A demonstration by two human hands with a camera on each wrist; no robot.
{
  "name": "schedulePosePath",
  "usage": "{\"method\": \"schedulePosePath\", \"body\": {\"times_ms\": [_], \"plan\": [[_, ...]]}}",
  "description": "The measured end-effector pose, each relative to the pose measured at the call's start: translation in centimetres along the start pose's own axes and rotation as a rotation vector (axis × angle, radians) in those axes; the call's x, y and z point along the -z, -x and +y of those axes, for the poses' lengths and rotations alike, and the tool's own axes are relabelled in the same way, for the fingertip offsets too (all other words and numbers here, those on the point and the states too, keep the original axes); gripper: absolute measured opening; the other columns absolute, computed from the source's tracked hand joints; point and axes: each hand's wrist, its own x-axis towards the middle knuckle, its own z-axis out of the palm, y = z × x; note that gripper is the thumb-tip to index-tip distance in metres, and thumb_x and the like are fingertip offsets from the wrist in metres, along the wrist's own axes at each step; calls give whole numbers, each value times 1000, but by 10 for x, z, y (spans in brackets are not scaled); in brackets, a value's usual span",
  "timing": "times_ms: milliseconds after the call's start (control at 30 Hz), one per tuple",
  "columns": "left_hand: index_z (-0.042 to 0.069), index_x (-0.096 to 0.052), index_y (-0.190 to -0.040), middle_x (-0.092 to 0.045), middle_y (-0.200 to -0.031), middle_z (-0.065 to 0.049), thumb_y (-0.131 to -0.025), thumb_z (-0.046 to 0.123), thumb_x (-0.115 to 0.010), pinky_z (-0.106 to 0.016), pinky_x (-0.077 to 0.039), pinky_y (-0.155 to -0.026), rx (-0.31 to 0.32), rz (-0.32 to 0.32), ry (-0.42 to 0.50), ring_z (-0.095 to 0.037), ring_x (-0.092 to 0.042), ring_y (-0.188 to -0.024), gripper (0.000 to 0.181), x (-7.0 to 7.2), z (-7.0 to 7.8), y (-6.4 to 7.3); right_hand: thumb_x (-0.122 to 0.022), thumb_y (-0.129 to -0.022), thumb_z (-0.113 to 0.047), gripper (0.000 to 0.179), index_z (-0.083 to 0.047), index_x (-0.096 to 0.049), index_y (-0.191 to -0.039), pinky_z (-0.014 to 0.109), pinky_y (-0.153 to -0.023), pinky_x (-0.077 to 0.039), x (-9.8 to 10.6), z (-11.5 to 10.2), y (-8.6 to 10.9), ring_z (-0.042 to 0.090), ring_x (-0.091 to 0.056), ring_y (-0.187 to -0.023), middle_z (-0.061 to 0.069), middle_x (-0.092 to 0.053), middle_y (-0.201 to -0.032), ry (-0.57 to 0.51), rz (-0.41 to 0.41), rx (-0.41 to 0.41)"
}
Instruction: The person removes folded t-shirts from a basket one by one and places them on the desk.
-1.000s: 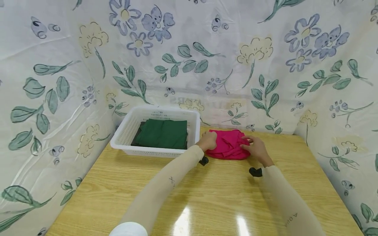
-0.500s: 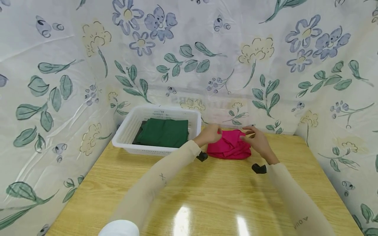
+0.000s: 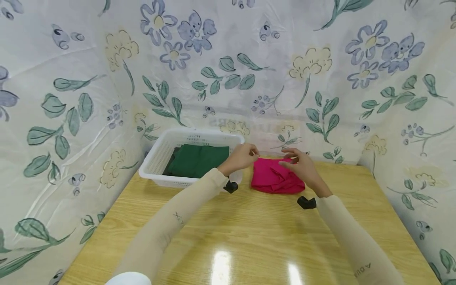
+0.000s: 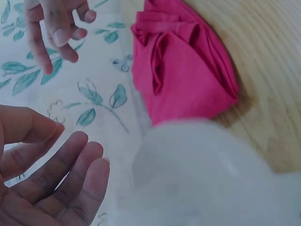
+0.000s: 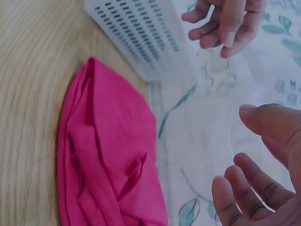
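A bright pink cloth (image 3: pixel 272 179), folded into a loose, creased bundle, lies on the wooden table. My left hand (image 3: pixel 239 159) hovers just above the cloth's left edge, near the basket's right side. Its fingers are relaxed, and the left wrist view shows that hand (image 4: pixel 56 174) holding nothing. Above the far right part of the cloth is my right hand (image 3: pixel 303 168), thumb and fingers spread apart. Seen from the right wrist, this hand (image 5: pixel 263 174) is also free of the pink cloth (image 5: pixel 110 155).
Left of the pink cloth stands a white perforated basket (image 3: pixel 149 174) with a folded green cloth (image 3: pixel 196 160) on top of darker cloth (image 3: pixel 167 168). A floral sheet (image 3: pixel 270 79) hangs behind and at both sides. The wooden table (image 3: pixel 249 233) stretches toward me.
Both hands have lifted off the pink cloth. The left hand has moved left and up toward the basket; the right has risen slightly. The cloth stays in place.
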Motion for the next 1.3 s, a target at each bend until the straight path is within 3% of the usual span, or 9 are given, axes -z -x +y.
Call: {"method": "schedulePosePath", "body": {"times_ms": [267,400,567,733,1000,1300], "plan": [[4,-74,-110,-71,-106,-8,-104,15,-59,-31,-52,-69,63,41,23,-20,-65,-90,19,25,-21,18,-76,-96,-30,54,-18,-56,-145,42,-84,-54,-14,-17,-4,30,-61,-110,13,-63,-132,5,-22,52],[3,-74,-113,-72,-104,-9,-105,17,-59,-34,-54,-71,97,57,40,-23,-68,-88,22,35,-31,25,-76,-96,-33,55,-20,-56,-145,45,-88,-53,-26,-27,-10,29,-60,-112,12,-62,-134,-42,-50,44],[-1,-72,-117,-71,-105,-11,-105,18,-59,-35,-55,-71,96,65,74,-27,-71,-84,25,43,-44,32,-76,-96,-23,52,-15,-57,-144,44,-85,-56,-43,-43,-14,30,-62,-109,15,-63,-132,-111,-71,74],[-1,-71,-120,-72,-111,-15,-106,19,-59,-37,-57,-76,109,52,96,-35,-71,-94,27,54,-49,40,-76,-96,-18,49,-18,-58,-142,39,-84,-57,-55,-43,-22,28,-63,-107,11,-64,-130,-103,-78,87],[-3,-70,-120,-71,-114,-17,-106,18,-58,-39,-58,-76,148,59,125,-35,-71,-91,27,68,-61,54,-76,-95,-13,52,-9,-57,-144,37,-82,-55,-69,-52,-26,31,-63,-106,16,-64,-129,-140,-99,119],[-4,-69,-121,-71,-110,-20,-107,21,-57,-37,-57,-72,182,65,114,-37,-71,-92,30,79,-76,67,-76,-95,-17,53,-10,-57,-144,39,-82,-56,-89,-63,-30,32,-63,-105,22,-62,-134,-142,-136,134]]}}
